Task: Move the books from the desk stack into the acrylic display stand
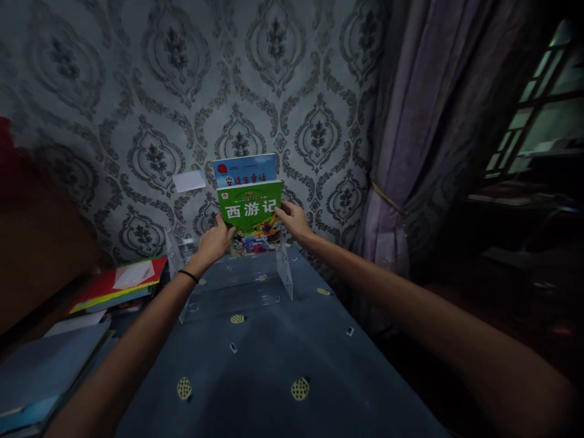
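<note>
The green book (pixel 252 219) is upright between the two hands, its picture cover facing the wearer, above the far part of the bench (pixel 255 377). The left hand (pixel 214 242) has its grip pinching the book's left edge, the thumb lying over the front cover. The right hand (pixel 295 220) pinches the right edge higher up, near the last big white character of the title. Directly behind the green book is a blue book (pixel 245 170), its upper part showing above with red lettering; whether the fingers also touch it, I cannot tell.

Below and around them is a clear rack (pixel 285 271), with one see-through side panel on each side of the books. It stands on a dark blue cloth (pixel 269 340) printed with yellow spotted shapes. A black band (pixel 188 275) circles the left wrist. Along the left side lie a red folder (pixel 157 271) and, nearer, a pile of books (pixel 50 359). Patterned wallpaper (pixel 237 85) covers the wall behind, and a purple curtain (pixel 392 146) hangs at the right, gathered by a cord (pixel 387 199).
</note>
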Demonstrator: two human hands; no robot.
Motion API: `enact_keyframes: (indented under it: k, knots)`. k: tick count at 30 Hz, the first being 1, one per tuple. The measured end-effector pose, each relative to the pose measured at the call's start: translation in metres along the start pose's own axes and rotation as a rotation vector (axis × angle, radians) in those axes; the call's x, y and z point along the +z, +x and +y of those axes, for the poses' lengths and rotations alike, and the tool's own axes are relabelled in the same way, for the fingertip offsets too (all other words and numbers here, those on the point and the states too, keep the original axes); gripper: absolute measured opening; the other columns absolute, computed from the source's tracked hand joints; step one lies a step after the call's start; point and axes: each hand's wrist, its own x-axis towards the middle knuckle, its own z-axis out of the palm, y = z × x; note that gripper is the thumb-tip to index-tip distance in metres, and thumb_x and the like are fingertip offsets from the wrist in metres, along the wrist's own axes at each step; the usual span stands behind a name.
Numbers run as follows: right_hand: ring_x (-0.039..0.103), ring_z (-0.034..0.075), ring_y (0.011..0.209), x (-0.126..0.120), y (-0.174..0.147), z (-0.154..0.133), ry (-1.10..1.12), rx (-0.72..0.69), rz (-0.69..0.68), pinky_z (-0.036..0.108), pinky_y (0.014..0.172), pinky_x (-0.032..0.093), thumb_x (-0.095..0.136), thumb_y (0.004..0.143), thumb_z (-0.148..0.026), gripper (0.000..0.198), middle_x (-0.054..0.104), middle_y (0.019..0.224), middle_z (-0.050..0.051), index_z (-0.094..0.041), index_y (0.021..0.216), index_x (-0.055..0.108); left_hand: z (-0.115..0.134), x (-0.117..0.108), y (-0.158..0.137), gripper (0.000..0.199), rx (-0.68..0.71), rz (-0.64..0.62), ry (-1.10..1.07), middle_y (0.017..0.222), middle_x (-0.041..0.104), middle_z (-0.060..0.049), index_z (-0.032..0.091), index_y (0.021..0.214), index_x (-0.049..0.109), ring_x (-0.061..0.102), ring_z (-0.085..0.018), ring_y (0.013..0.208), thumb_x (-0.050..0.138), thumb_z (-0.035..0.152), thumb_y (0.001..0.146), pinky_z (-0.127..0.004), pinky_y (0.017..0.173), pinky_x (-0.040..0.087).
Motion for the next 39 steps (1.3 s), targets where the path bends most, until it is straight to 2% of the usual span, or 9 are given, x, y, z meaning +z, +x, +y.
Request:
enact_keyframes:
  k: [14,18,21,25,28,32,36,37,39]
  knots:
    - [0.070,0.028,0.113,0.000,-0.014,-0.009,-0.010,-0.022,-0.007,0.045,0.104,0.053,0.063,0.087,-0.039,0.033,0.077,0.117,0.007,-0.020,0.111,0.074,0.005,-0.009,-0.015,0.057,0.015,-0.031,-0.018,0.115,0.072,-0.026,0.007,0.148,0.024,0.072,-0.037,0.110,0.036,0.041,0.105,-0.041,0.088,0.052]
    - [0.070,0.030,0.114,-0.001,-0.017,-0.010,-0.010,-0.023,-0.005,0.047,0.104,0.053,0.062,0.087,-0.041,0.036,0.076,0.120,0.008,-0.019,0.112,0.074,0.001,-0.003,-0.017,0.059,0.008,-0.029,-0.023,0.111,0.073,-0.025,0.006,0.150,0.021,0.072,-0.036,0.108,0.038,0.040,0.104,-0.041,0.087,0.053]
    - [0.069,0.030,0.115,-0.002,-0.022,-0.012,-0.010,-0.013,-0.010,0.046,0.104,0.053,0.062,0.087,-0.045,0.040,0.075,0.121,0.009,-0.019,0.115,0.073,-0.010,0.010,-0.019,0.063,0.047,0.061,-0.036,0.108,0.072,-0.024,0.002,0.151,0.019,0.072,-0.035,0.106,0.042,0.037,0.104,-0.040,0.087,0.053]
    - [0.069,0.030,0.115,0.000,-0.029,-0.012,-0.016,0.005,-0.005,0.046,0.104,0.053,0.063,0.087,-0.052,0.046,0.075,0.122,0.010,-0.018,0.116,0.072,-0.032,0.032,-0.033,0.061,0.200,0.324,-0.046,0.125,0.065,-0.026,0.003,0.148,0.028,0.064,-0.035,0.120,0.050,0.033,0.099,-0.045,0.098,0.051]
    - [0.069,0.030,0.115,-0.002,-0.031,-0.011,-0.033,0.026,0.026,0.047,0.104,0.053,0.062,0.085,-0.059,0.054,0.074,0.122,0.012,-0.017,0.117,0.071,-0.050,0.047,-0.058,0.058,0.268,0.404,-0.088,0.131,0.062,-0.024,0.007,0.149,0.030,0.061,-0.034,0.124,0.050,0.031,0.099,-0.048,0.102,0.050]
    - [0.067,0.034,0.116,-0.006,-0.051,-0.019,-0.057,0.076,0.073,0.053,0.105,0.050,0.063,0.079,-0.067,0.063,0.073,0.120,0.016,-0.017,0.117,0.070,-0.076,0.065,-0.116,0.055,0.232,0.351,-0.133,0.130,0.063,-0.020,0.013,0.149,0.031,0.060,-0.033,0.125,0.049,0.031,0.100,-0.050,0.105,0.049]
    - [0.069,0.035,0.108,0.002,-0.116,-0.032,-0.265,0.061,0.187,0.054,0.098,0.054,0.059,0.081,-0.062,0.057,0.073,0.116,0.018,-0.016,0.112,0.070,-0.111,0.074,-0.191,0.051,0.093,0.196,-0.096,0.135,0.061,-0.019,0.016,0.146,0.035,0.058,-0.032,0.128,0.050,0.032,0.100,-0.048,0.107,0.050]
    - [0.071,0.034,0.104,0.007,-0.138,-0.033,-0.297,0.055,0.152,0.053,0.095,0.055,0.057,0.083,-0.061,0.053,0.074,0.114,0.017,-0.019,0.111,0.071,-0.123,0.074,-0.209,0.050,0.042,0.167,-0.075,0.136,0.060,-0.019,0.016,0.145,0.036,0.057,-0.031,0.129,0.050,0.030,0.100,-0.046,0.109,0.048]
    - [0.073,0.033,0.097,0.018,-0.184,-0.034,-0.318,0.075,-0.044,0.050,0.090,0.058,0.057,0.085,-0.060,0.045,0.076,0.110,0.013,-0.024,0.106,0.073,-0.148,0.070,-0.245,0.048,-0.066,0.133,-0.026,0.139,0.058,-0.019,0.015,0.144,0.039,0.054,-0.030,0.134,0.051,0.027,0.099,-0.043,0.114,0.045]
